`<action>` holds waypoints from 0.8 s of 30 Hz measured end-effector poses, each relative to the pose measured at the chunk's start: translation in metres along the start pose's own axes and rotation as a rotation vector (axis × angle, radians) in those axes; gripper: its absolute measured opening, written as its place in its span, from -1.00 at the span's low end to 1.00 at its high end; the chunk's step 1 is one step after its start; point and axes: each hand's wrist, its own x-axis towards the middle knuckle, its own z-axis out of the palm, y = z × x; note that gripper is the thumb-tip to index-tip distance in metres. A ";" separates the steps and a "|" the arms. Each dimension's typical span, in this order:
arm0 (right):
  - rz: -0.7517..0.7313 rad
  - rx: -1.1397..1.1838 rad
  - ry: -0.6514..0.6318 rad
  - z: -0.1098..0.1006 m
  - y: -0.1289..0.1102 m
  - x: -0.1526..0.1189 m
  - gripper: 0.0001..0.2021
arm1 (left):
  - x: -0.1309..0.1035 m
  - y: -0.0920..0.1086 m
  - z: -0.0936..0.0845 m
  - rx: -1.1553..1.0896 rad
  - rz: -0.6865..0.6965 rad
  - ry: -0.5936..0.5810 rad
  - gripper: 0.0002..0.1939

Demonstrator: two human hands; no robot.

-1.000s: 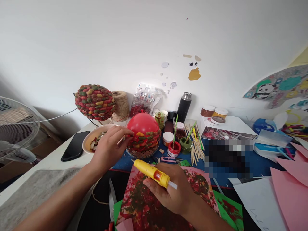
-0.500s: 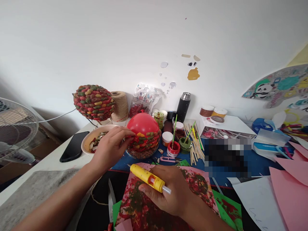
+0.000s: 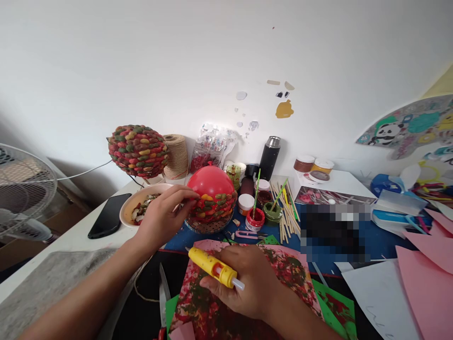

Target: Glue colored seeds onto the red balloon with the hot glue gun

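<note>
- Balloon (image 3: 211,182), red: sits on a patterned round base (image 3: 202,228) on the counter (image 3: 76,245), at twelve o'clock from the right hand (image 3: 244,278).
- Extent of covering: rows of painted, shell-like pieces (image 3: 215,208) in red, green, brown and ochre ring the visible lower part; the dome towards twelve o'clock is bare. Judged by eye, about half the visible surface is left.
- Comparison: a ball (image 3: 137,151) at ten o'clock is covered over its visible side.
- Orientation: the knot (image 3: 210,164) points to twelve o'clock; the long axis appears near upright, though the form is almost round.
- Hands: the left hand (image 3: 168,210) brings its fingertips together against the nine o'clock edge of the rows; whether they pinch a piece cannot be told. The right hand grips a yellow glue gun (image 3: 207,265), nozzle towards ten o'clock.
</note>
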 end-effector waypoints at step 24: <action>0.307 0.275 0.049 0.001 0.045 -0.015 -0.46 | -0.067 -0.013 -0.013 -0.040 -0.062 0.111 -0.35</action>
